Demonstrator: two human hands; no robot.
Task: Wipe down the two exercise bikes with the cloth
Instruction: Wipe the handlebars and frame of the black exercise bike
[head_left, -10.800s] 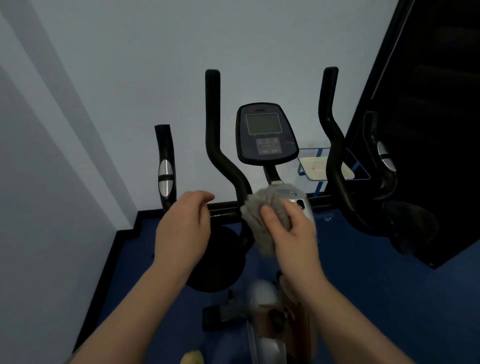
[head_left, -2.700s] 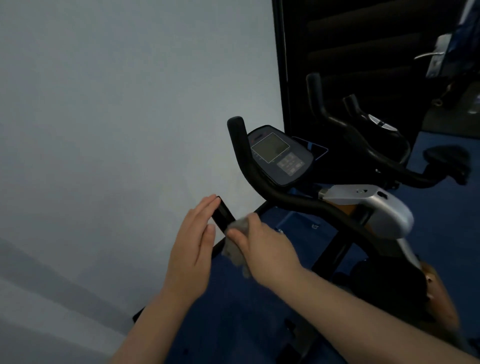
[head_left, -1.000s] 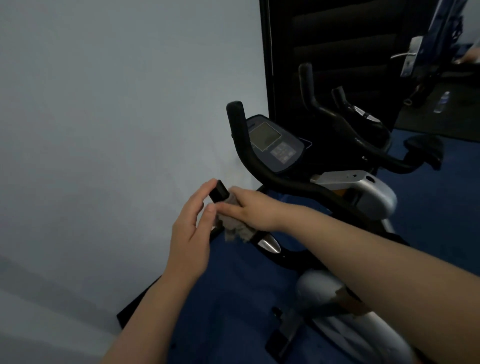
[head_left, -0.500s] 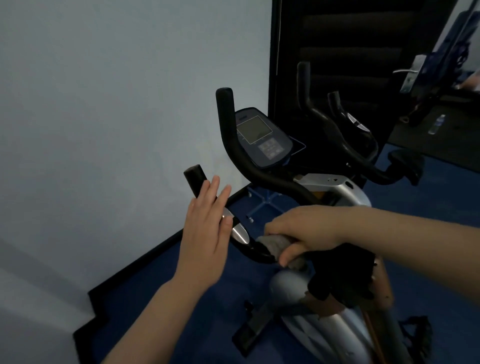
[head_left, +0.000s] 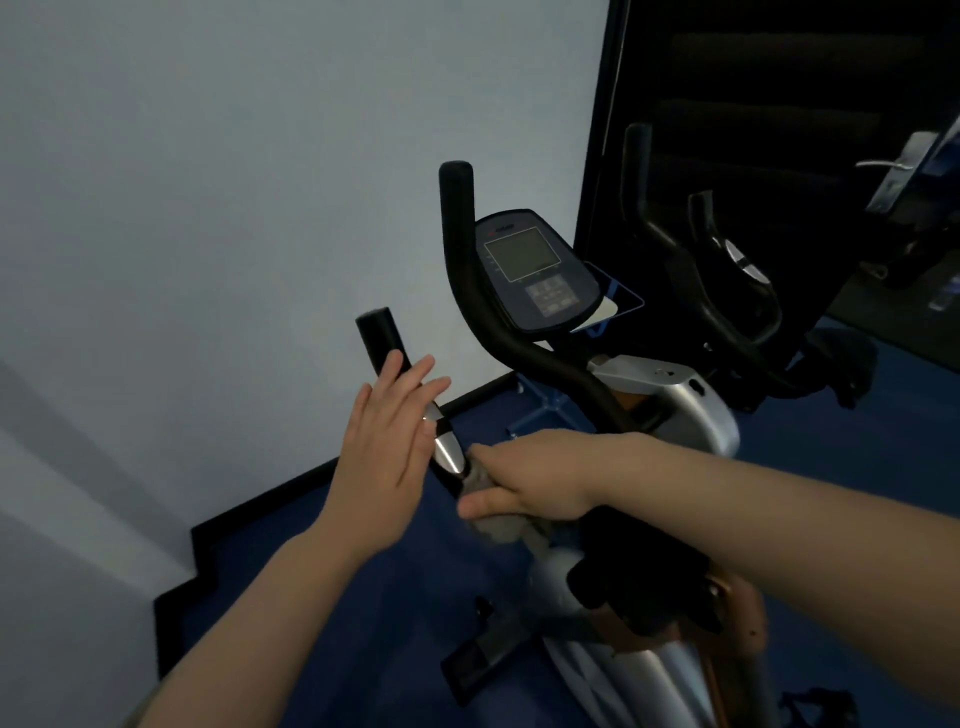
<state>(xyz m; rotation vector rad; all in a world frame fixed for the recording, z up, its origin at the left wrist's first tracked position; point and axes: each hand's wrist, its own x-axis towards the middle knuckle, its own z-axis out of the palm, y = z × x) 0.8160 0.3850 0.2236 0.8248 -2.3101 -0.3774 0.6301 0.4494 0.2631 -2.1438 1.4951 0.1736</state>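
Wiping lower handlebar (head_left: 447, 457) mid-frame — right hand (head_left: 524, 483) clutching cloth (head_left: 498, 527), left hand (head_left: 387, 441) flat, fingers straight — second bike unseen, likely pending.

Nothing legible anywhere. Faint lettering at the top edge of the bike's console (head_left: 535, 270), above its grey screen (head_left: 522, 253), too blurred to read. Small marks down the screen's left side and on the keypad (head_left: 553, 297) below it, likewise unreadable. No readable label, brand, number or sign elsewhere.
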